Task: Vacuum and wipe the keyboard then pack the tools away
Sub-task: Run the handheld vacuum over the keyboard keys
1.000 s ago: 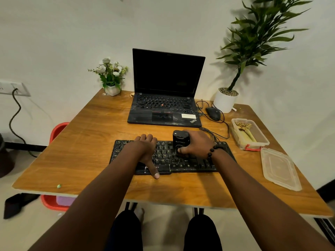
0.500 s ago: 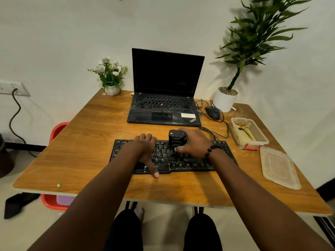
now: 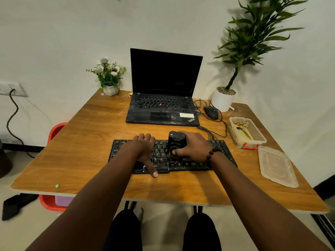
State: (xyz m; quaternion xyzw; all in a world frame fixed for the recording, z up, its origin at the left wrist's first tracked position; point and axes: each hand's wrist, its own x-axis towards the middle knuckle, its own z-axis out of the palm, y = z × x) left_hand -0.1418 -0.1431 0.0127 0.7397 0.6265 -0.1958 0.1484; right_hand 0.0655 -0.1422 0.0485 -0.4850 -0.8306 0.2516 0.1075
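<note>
Right hand (image 3: 194, 146) wrapped round the vacuum (image 3: 176, 143), slid leftward since a second ago to the keyboard's (image 3: 170, 156) middle, left hand (image 3: 145, 148) flat and spread, pinning it: vacuuming likely midway, wiping and packing still ahead.

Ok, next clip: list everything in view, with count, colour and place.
keyboard: 1, black, front centre of table
vacuum: 1, black, upright on keyboard
laptop: 1, black, open, behind keyboard
mouse: 1, black, right of laptop
box: 1, clear, right side, holding a yellowish cloth
lid: 1, clear, in front of box
flower pot: 1, white, back left
plant pot: 1, white, back right
table: 1, wooden
stool: 1, red, left of table
left hand: resting flat on keyboard
right hand: gripping vacuum
</note>
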